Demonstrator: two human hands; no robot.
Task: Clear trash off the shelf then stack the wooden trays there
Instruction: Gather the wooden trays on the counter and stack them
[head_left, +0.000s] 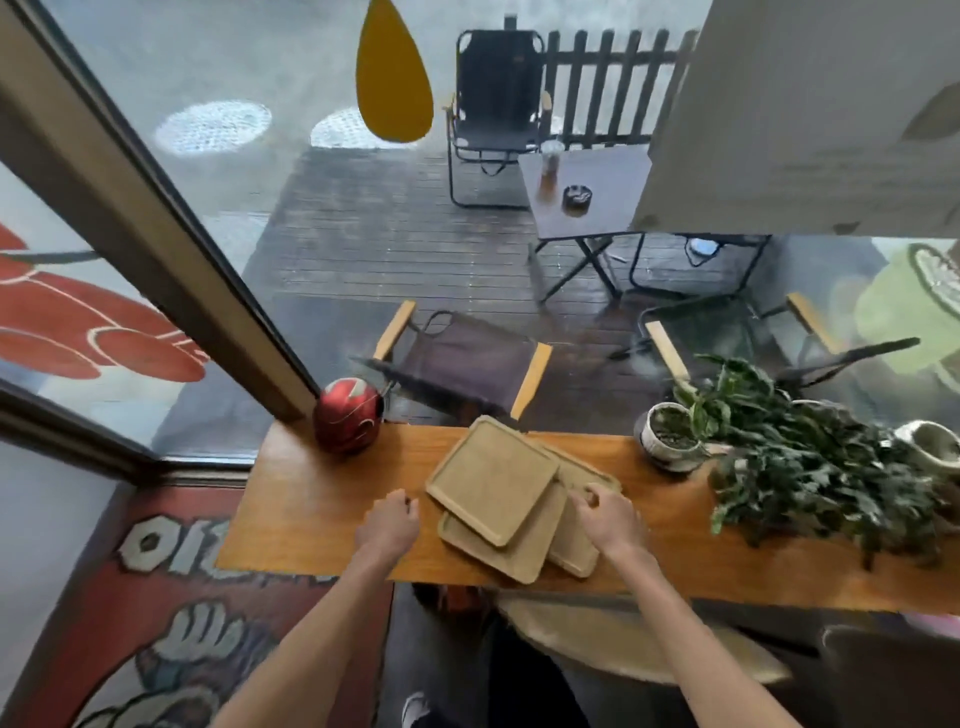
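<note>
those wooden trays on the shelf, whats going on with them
A person is stacking three wooden trays on the wooden shelf by the window. The pile is loose and fanned out. The right hand touches the rightmost tray's edge; the left hand hovers beside the pile, holding nothing. No trash is visible.

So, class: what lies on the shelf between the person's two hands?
In the head view, the wooden trays lie between the left hand and right hand.

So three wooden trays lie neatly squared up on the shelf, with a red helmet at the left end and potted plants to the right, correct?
Not neatly squared. The head view shows the three wooden trays fanned out and skewed across each other on the shelf. The red helmet at the left end and potted plants to the right are correct.
</note>
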